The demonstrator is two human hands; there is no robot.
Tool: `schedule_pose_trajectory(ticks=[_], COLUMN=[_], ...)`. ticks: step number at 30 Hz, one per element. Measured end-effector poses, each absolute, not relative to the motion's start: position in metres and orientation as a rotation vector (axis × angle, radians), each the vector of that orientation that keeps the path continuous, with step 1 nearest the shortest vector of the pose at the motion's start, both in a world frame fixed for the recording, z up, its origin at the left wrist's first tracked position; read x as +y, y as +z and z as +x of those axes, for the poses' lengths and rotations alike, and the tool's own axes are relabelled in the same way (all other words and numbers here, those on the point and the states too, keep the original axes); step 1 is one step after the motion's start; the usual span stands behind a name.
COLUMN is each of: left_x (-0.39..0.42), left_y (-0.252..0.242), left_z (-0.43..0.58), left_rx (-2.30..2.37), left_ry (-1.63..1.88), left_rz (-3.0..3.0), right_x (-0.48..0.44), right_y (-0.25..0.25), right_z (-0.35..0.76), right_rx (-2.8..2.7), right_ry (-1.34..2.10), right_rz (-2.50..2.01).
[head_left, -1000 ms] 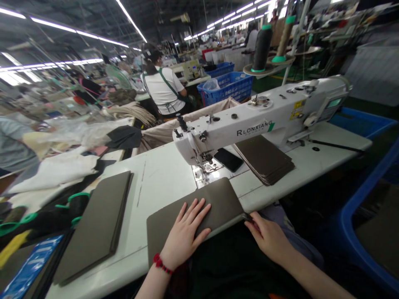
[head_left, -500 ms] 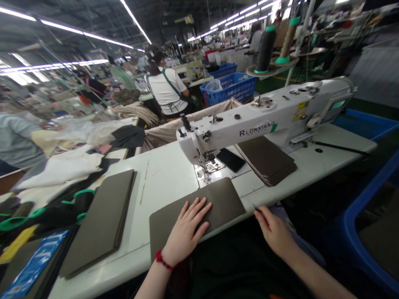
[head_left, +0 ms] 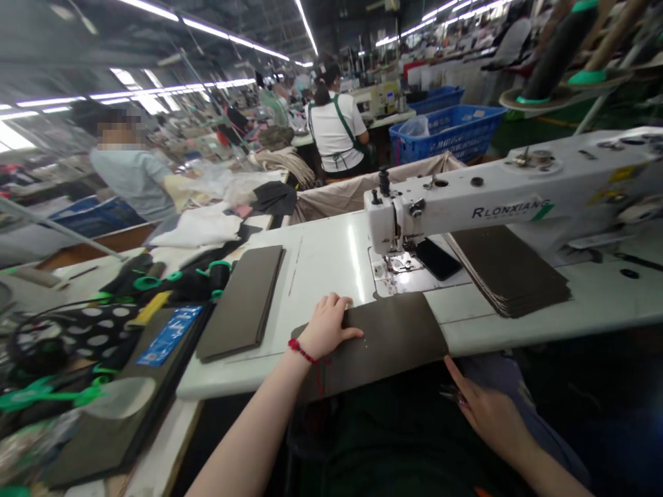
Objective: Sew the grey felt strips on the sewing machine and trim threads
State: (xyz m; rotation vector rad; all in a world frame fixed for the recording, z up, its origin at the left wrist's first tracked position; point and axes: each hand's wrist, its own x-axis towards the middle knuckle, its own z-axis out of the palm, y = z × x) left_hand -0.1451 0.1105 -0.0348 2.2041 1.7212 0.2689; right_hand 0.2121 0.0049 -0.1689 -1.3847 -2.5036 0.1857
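Note:
A flat olive-brown panel (head_left: 394, 338) lies at the front of the sewing table, its near edge hanging over the table edge. My left hand (head_left: 331, 328) holds its far left side, fingers bent over the far edge and thumb lying on top. At the panel's right corner, my right hand (head_left: 481, 407) touches it with the index fingertip. The other fingers are closed around small thread snips (head_left: 452, 395), mostly hidden by the hand. Just behind the panel stands the needle end of a white sewing machine (head_left: 386, 221).
A black phone (head_left: 438, 259) lies beside the needle plate. Under the machine arm is a stack of brown panels (head_left: 512, 269); another pile (head_left: 243, 300) lies left. Thread spools (head_left: 220, 276) crowd the left side table. Two co-workers and a blue basket (head_left: 445, 134) are beyond.
The view has swung left. My left hand has gone from lying flat on the panel to holding its far edge. My right hand has come to the panel's right corner.

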Motion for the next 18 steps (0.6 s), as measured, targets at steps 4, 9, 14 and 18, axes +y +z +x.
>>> schedule_pose_trajectory(ticks=[4, 9, 14, 18], left_x=[0.098, 0.077, 0.083, 0.105], left_y=[-0.022, 0.013, 0.056, 0.066], left_z=[-0.150, -0.176, -0.264, -0.349], left_rx=[1.650, 1.532, 1.764, 2.178], left_ry=[0.276, 0.338, 0.734, 0.841], left_rz=[2.135, 1.868, 1.401, 1.259], right_x=[0.000, 0.021, 0.031, 0.045], right_y=[-0.177, -0.134, -0.117, -0.112], right_z=[0.231, 0.244, 0.245, 0.247], right_rx=[-2.484, -2.285, -2.377, -2.280], right_ry=[0.215, 0.036, 0.087, 0.036], right_rz=[-1.221, -1.373, -1.282, -1.235])
